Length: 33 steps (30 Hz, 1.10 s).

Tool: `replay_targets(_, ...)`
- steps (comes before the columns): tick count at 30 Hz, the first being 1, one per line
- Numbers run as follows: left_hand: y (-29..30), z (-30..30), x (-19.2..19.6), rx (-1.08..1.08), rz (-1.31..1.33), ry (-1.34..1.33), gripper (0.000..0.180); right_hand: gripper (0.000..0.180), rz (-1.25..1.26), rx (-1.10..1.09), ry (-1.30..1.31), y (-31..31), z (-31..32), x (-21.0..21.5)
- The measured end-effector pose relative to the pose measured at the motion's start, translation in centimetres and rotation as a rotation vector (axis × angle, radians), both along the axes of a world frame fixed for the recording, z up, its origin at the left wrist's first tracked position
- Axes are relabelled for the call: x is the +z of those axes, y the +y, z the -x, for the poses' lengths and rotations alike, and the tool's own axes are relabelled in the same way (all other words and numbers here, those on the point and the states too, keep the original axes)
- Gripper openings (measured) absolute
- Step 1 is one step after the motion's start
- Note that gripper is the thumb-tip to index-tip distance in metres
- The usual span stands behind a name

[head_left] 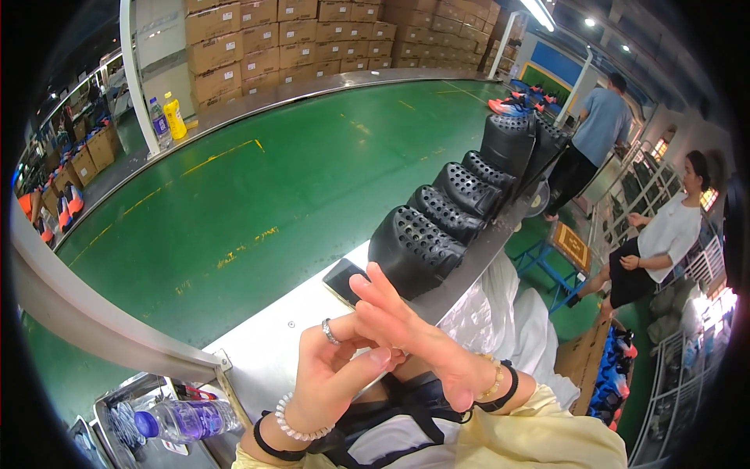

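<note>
Plastic bottle [183,420]: lying on its side, lower left, beside bench [266,352] | left hand [328,383]: grip loosely curled, empty, fingertips touching right hand | right hand [414,340]: grip flat open, empty, fingers extended over bench | dark phone [344,280]: on bench, just beyond fingertips | black perforated shoe moulds [445,215]: row along bench edge, right.

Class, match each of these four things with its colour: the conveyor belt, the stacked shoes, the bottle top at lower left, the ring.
Things:
1. belt
2. shoes
3. bottle top
4. ring

Colours:
A. silver
B. black
C. green
D. blue

Pairs: 1-C, 2-B, 3-D, 4-A

The ring sits on the left hand, which touches the right hand.
</note>
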State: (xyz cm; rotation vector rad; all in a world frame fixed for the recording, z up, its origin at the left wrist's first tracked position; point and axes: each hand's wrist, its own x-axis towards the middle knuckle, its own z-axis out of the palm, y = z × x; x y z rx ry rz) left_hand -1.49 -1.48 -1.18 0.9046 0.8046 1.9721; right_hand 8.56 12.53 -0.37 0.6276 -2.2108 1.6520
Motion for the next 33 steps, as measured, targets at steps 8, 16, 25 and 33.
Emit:
replay_targets(8,-0.4,-0.1,0.6,0.089,0.051,0.039,0.016,0.103,-0.402,-0.195,0.15,0.5,-0.2,0.3)
replay_targets(16,0.3,0.1,-1.0,-0.182,0.014,-0.261,0.014,0.101,-0.613,-0.365,0.302,0.1,-0.7,-0.4)
replay_targets(25,1.0,-1.4,-0.9,-0.233,0.047,-0.36,0.017,0.113,-0.227,-0.222,0.122,-0.2,-0.7,0.5)
replay_targets(33,0.4,-0.4,0.0,-0.073,0.07,-0.13,0.017,0.107,-0.336,-0.185,0.136,0.7,-0.3,0.0)
